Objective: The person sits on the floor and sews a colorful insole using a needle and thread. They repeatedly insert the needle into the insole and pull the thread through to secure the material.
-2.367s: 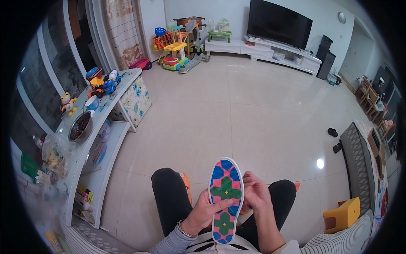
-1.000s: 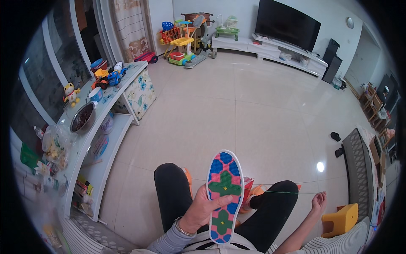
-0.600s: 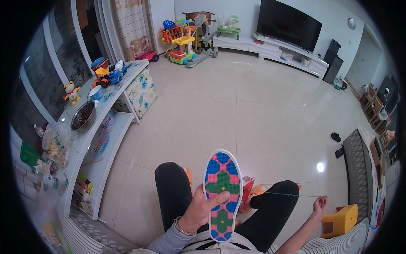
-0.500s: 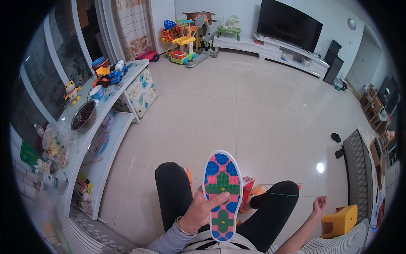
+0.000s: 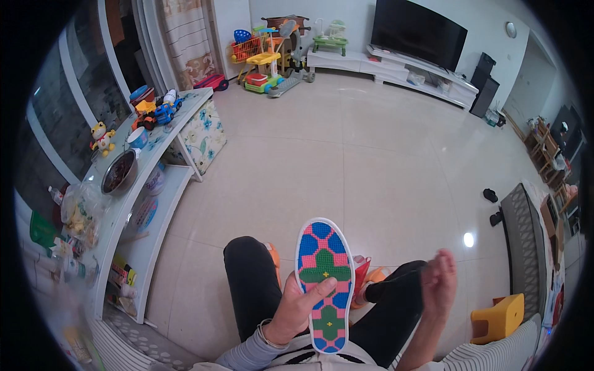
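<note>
My left hand [image 5: 297, 310] grips an embroidered insole [image 5: 325, 250] upright above my lap, its thumb pressed across the front and its fingers behind. The insole has a white rim and blue, pink and green stitched shapes, with small yellow crosses in the green parts. To the right, above my right knee, my right hand [image 5: 438, 284] is raised and blurred, its fingers curled together. A green thread runs from the insole's edge toward it, barely visible now. Whether a needle is in those fingers is hidden.
On my left stands a white shelf table [image 5: 158, 145] with a metal bowl [image 5: 119, 173], toy trucks [image 5: 162, 111] and plastic bags. A yellow stool [image 5: 498, 318] is at my right. Toys [image 5: 263, 62] and a television [image 5: 419, 32] on a white cabinet line the far wall.
My right hand has moved up and inward from beside the yellow stool toward my right knee. The green thread, stretched taut before, is now hardly seen. My left hand and the insole stay nearly still.
</note>
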Action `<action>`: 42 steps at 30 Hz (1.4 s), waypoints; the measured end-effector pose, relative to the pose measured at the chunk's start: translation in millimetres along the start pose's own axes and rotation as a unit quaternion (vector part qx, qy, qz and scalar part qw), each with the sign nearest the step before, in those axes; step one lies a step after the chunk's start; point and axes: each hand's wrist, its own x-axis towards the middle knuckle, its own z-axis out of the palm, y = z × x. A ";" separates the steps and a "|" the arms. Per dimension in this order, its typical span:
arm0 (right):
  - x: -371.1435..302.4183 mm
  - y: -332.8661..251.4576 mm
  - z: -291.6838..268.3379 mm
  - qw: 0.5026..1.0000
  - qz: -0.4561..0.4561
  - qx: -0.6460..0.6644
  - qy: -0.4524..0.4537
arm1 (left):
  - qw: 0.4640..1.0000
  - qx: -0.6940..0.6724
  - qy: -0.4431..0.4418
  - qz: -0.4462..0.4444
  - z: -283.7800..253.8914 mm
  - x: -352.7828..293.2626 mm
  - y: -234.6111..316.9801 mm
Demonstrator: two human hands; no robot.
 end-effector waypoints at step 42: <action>-29.0 66.9 109.8 0.968 0.240 -0.014 -0.074 | 1.000 0.008 0.001 0.012 8.2 -2.1 -3.7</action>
